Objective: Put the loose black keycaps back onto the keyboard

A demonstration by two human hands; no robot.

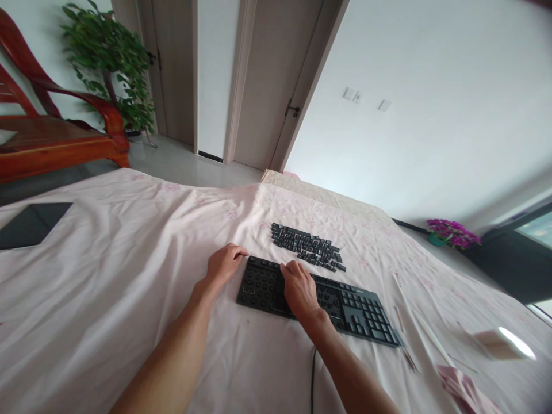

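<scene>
A black keyboard (366,313) lies at a slant on the pale bedsheet. Its left and middle parts show bare key sockets, while keycaps are in place on the right block. At the far left corner, my left hand (225,263) is closed, its fingertips against the keyboard's edge. My right hand (301,286) rests over the keyboard's middle left with curled fingers near the top row; whatever is under them is hidden. Just beyond the keyboard, loose black keycaps (308,246) lie grouped in rows. A dark cable (313,379) runs toward me from beneath my right forearm.
Slim tools (409,357) lie by the keyboard's right end. Further right are a whitish box-like object (502,343) and a pink cloth (463,388). A dark flat tablet-like panel (34,224) lies at left. The patterned sheet (150,276) has folds.
</scene>
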